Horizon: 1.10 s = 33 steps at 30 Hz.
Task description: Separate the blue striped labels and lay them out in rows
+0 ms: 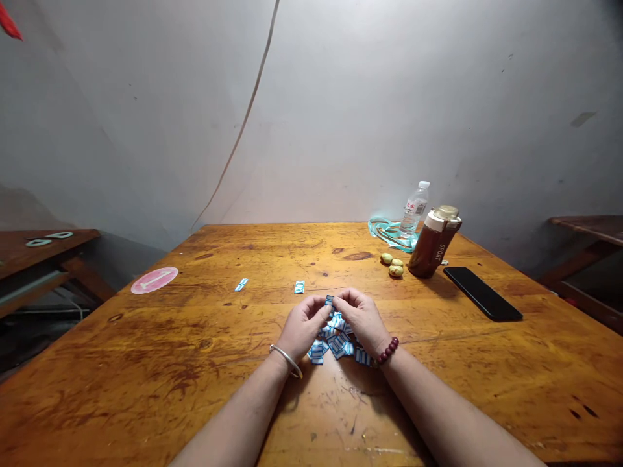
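at the far edge of the loose card pile on the wooden table, we note both hands at one small card: left hand and right hand each pinch it between thumb and fingers. the fingers cover much of it, so we cannot tell whether it is single. farther off lie a lone card and a separate card group. step in hand, we judge: fingering this piece; the next move calls for a light, steady pinch, clear of the pile.
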{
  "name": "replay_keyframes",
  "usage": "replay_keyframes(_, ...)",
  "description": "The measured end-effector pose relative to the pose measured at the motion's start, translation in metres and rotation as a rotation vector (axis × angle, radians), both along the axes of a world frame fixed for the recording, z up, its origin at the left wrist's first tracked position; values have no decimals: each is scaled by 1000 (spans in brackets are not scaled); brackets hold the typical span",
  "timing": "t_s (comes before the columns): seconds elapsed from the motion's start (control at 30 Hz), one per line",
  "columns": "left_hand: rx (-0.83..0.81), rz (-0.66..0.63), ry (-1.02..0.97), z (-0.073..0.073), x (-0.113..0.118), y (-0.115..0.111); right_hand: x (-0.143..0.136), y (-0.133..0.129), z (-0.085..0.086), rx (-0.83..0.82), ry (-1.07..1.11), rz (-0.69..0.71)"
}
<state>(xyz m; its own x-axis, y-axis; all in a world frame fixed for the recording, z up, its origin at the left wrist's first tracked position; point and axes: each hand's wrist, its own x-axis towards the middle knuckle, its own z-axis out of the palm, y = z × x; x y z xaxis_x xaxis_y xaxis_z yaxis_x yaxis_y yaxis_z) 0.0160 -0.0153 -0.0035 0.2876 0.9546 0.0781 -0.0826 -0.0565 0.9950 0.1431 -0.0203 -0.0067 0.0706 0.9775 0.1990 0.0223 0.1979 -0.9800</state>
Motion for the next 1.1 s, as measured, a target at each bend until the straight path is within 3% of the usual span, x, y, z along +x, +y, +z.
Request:
replay_keyframes(0.3,-180,42,-58,-2,-10,8,14,2,6,37,-147,158)
replay_keyframes(0.4,-211,121,-121,0,-16,11,30,4,6,-23,-247,259)
replay_keyframes(0.5,-204,188,-139,2,-21,16,41,5,-1,-126,-482,429)
replay_keyframes(0.6,-202,205,-130,3,-24,18,41,4,-7,-26,-675,396)
replay_keyframes(0.7,-213,204,-130,1,-22,17,38,2,-9,17,-726,340)
replay_keyframes(0.83,-219,213,-127,-2,-20,17,37,1,-5,-115,-567,398)
replay_keyframes(1.1,-262,179,-129,-3,-16,15,34,5,9,-361,253,299)
